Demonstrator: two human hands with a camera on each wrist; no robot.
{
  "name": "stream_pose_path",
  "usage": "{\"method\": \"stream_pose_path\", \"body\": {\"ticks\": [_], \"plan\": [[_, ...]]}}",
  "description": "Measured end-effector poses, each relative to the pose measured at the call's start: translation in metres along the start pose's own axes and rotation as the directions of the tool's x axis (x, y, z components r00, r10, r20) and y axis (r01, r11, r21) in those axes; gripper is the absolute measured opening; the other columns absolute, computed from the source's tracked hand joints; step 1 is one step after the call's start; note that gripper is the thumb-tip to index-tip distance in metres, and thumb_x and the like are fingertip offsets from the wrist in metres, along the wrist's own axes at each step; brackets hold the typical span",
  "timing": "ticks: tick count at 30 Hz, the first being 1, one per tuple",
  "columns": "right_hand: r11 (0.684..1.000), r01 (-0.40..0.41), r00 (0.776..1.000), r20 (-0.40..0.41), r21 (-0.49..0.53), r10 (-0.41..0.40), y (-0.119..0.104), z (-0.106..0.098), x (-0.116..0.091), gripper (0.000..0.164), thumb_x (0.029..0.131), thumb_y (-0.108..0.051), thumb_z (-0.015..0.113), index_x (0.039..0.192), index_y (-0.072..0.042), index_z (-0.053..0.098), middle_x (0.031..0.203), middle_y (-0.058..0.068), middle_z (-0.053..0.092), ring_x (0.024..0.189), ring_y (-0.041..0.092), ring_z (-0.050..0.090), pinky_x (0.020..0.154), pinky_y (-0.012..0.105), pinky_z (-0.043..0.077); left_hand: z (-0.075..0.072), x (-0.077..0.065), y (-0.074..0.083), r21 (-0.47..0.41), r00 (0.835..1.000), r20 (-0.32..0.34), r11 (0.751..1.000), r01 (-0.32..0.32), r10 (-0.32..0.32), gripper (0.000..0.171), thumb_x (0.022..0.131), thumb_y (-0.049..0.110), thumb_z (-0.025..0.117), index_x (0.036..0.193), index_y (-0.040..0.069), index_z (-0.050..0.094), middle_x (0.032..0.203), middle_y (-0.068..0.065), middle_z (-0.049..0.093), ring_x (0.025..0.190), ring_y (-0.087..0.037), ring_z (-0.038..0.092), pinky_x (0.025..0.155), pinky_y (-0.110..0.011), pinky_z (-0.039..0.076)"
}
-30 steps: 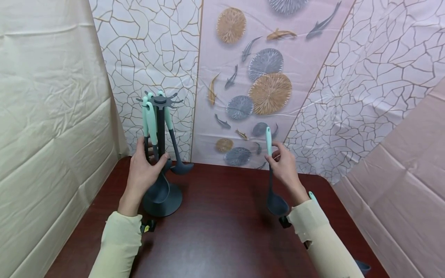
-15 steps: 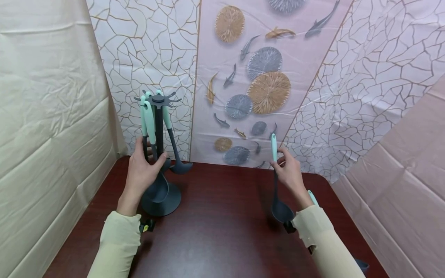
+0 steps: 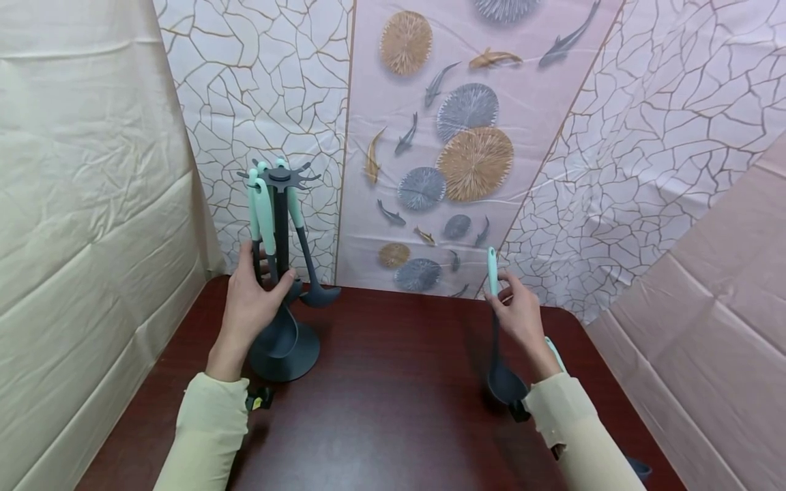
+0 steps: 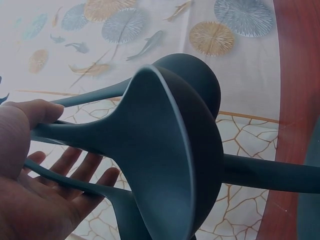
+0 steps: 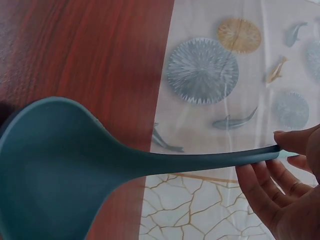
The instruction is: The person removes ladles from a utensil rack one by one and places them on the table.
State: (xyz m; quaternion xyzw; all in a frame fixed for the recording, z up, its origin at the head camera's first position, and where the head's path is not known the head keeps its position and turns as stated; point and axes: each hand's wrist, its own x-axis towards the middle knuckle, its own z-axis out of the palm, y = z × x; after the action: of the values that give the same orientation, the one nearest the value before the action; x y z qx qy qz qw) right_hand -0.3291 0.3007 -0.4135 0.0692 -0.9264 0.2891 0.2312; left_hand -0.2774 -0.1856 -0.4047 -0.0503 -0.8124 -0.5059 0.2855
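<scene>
A dark utensil stand (image 3: 280, 225) with a round base (image 3: 285, 361) is at the left, several mint-handled utensils hanging from its hooks. My left hand (image 3: 253, 300) grips round its post and the hanging handles, thumb on the near side, fingers behind. In the left wrist view a hanging ladle (image 4: 160, 150) covers much of the post. At the right, my right hand (image 3: 518, 310) pinches another ladle (image 3: 505, 383) where its mint handle meets the dark shaft. This ladle is upright, bowl down close over the table. The right wrist view shows thumb and fingers (image 5: 257, 192) round its shaft.
Beside my right forearm a mint handle (image 3: 554, 351) lies on the dark red table (image 3: 393, 409), partly hidden by the sleeve. A dark utensil end (image 3: 640, 468) shows near the right table edge. Patterned cloth (image 3: 467, 204) hangs behind the table; plain cloth hangs at both sides.
My right hand has moved right and toward me, lowering the ladle nearer the table. My left hand still holds the stand in the same place.
</scene>
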Motion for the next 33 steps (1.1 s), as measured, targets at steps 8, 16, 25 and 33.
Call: {"method": "stream_pose_path", "body": {"ticks": [8,16,25,33], "plan": [[1.0,-0.025,0.999,0.028,-0.018,0.025,0.012,-0.003,-0.008,0.041,0.102,-0.015,0.073,0.14,-0.008,0.059,0.093,0.016,0.07,0.082,0.033,0.07,0.063,0.039,0.053,-0.001,-0.002,-0.002,0.006,1.0,0.004,1.0,0.012,-0.012,0.071,0.1,0.03,0.074,0.154,0.006,0.036,0.132,-0.024,0.061,0.111,-0.044,0.067,0.092,-0.065,0.056],[0.999,-0.024,0.999,0.041,-0.029,0.025,0.021,-0.007,-0.015,0.042,0.101,-0.012,0.074,0.14,-0.007,0.059,0.092,0.016,0.069,0.074,0.029,0.065,0.06,0.038,0.051,-0.002,-0.002,-0.002,-0.001,1.0,0.007,1.0,0.01,-0.01,0.071,0.1,0.026,0.074,0.155,0.007,0.034,0.134,-0.024,0.06,0.111,-0.044,0.067,0.091,-0.066,0.057],[0.995,-0.056,0.995,0.074,-0.077,0.062,0.034,-0.014,-0.022,0.04,0.1,-0.012,0.075,0.137,-0.008,0.059,0.092,0.016,0.071,0.071,0.027,0.064,0.06,0.037,0.05,-0.001,-0.001,-0.002,0.001,1.0,0.004,1.0,0.004,-0.004,0.069,0.1,0.028,0.074,0.154,0.007,0.035,0.133,-0.024,0.06,0.11,-0.044,0.068,0.091,-0.066,0.057],[0.993,-0.051,0.992,0.111,-0.11,0.063,0.046,-0.021,-0.026,0.044,0.1,-0.011,0.075,0.139,-0.004,0.056,0.09,0.016,0.068,0.068,0.026,0.062,0.058,0.037,0.051,0.0,0.002,-0.002,-0.016,1.0,0.001,1.0,-0.003,0.003,0.065,0.1,0.03,0.074,0.149,0.007,0.038,0.126,-0.024,0.063,0.109,-0.043,0.068,0.092,-0.065,0.057]]}}
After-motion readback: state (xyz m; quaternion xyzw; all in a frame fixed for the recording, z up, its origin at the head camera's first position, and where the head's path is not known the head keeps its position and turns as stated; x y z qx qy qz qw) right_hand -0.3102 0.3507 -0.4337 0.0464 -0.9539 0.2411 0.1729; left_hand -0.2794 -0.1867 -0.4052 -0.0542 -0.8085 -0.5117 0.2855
